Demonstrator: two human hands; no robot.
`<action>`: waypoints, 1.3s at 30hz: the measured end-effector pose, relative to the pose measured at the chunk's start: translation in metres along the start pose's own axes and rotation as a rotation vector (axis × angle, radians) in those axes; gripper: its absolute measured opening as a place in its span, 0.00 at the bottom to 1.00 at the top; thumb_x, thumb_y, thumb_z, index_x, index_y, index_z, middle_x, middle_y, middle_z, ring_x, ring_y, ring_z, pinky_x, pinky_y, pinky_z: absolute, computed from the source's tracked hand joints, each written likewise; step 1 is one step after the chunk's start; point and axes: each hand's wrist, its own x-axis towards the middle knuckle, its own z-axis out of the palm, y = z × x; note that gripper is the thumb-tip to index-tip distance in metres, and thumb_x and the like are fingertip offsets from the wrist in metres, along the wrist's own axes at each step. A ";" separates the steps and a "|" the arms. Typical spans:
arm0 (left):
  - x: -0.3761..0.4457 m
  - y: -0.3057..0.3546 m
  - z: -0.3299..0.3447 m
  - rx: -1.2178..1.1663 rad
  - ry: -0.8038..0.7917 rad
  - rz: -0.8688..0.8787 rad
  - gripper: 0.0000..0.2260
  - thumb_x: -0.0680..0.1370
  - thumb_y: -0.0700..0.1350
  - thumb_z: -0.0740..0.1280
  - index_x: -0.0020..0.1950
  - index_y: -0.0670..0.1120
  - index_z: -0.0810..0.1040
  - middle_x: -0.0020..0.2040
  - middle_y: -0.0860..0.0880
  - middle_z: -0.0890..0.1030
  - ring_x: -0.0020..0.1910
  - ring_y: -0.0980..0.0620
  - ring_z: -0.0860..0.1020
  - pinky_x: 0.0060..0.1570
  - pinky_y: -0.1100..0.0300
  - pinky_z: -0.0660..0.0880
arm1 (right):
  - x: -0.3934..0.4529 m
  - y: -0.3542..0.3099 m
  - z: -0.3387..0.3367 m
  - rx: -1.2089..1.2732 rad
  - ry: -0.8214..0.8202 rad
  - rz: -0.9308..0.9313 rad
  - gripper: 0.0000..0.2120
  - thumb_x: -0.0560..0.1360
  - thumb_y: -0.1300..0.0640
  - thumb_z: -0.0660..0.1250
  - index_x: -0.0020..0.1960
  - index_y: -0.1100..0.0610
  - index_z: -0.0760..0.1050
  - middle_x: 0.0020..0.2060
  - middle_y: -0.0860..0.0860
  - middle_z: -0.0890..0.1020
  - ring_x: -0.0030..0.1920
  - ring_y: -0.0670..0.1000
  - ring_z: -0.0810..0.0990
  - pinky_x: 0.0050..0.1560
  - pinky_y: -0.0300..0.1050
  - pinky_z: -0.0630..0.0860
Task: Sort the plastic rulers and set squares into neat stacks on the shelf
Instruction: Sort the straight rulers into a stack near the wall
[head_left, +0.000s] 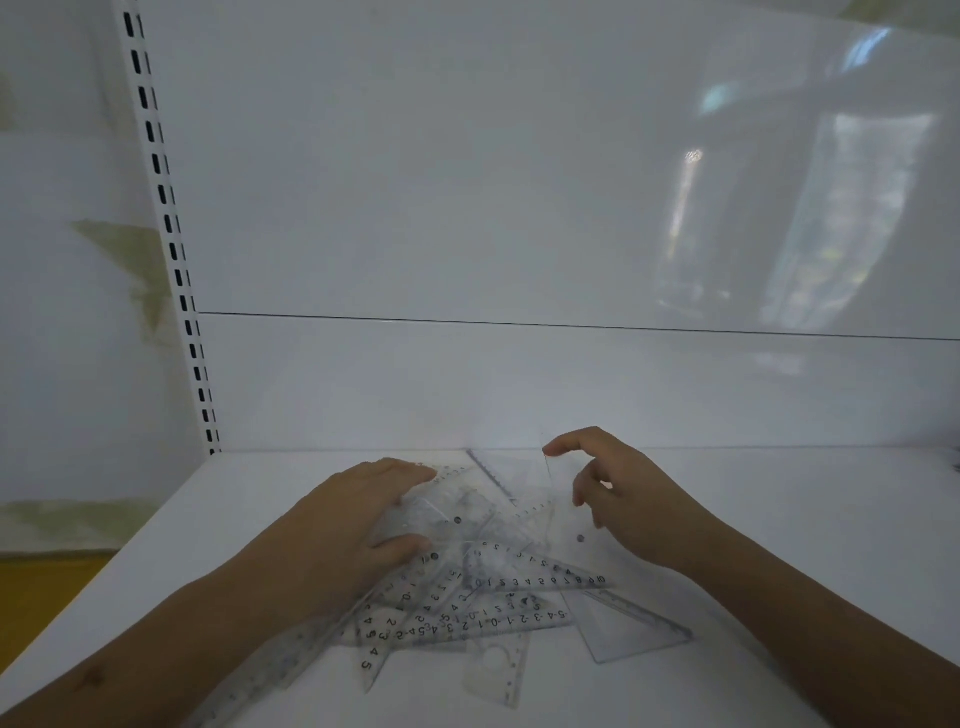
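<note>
White shelf (779, 519) bears jumbled clear rulers (483, 597).

We faced a glossy white back panel (467, 182) with one horizontal seam | we saw a slotted white upright (166, 234) at left | window light reflected at upper right | a stained pale wall (62, 260) stood beyond.

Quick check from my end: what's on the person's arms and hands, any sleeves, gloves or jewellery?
Both forearms are bare as far as the frame shows, with no sleeves in view. The left hand and right hand wear no gloves, and no rings, watch or wristband are visible.
</note>
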 end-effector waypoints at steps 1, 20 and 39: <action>-0.001 -0.001 0.001 0.005 -0.011 -0.025 0.38 0.60 0.81 0.45 0.66 0.68 0.59 0.51 0.79 0.61 0.52 0.80 0.62 0.52 0.79 0.61 | -0.001 0.001 0.001 -0.027 -0.011 -0.021 0.23 0.79 0.66 0.53 0.59 0.38 0.69 0.37 0.47 0.79 0.35 0.45 0.76 0.38 0.40 0.74; 0.001 0.006 0.000 0.037 -0.023 0.010 0.26 0.79 0.48 0.63 0.73 0.61 0.55 0.55 0.73 0.62 0.52 0.70 0.67 0.47 0.76 0.66 | -0.003 0.000 0.013 -0.200 -0.170 -0.233 0.16 0.77 0.51 0.64 0.61 0.36 0.69 0.52 0.34 0.74 0.56 0.37 0.71 0.58 0.32 0.66; 0.005 0.002 0.001 -0.064 0.051 0.027 0.22 0.66 0.72 0.58 0.60 0.74 0.65 0.54 0.72 0.67 0.42 0.70 0.72 0.37 0.78 0.68 | -0.040 0.008 -0.050 -0.571 -0.230 -0.173 0.14 0.82 0.54 0.55 0.63 0.44 0.74 0.54 0.42 0.79 0.55 0.45 0.75 0.56 0.40 0.69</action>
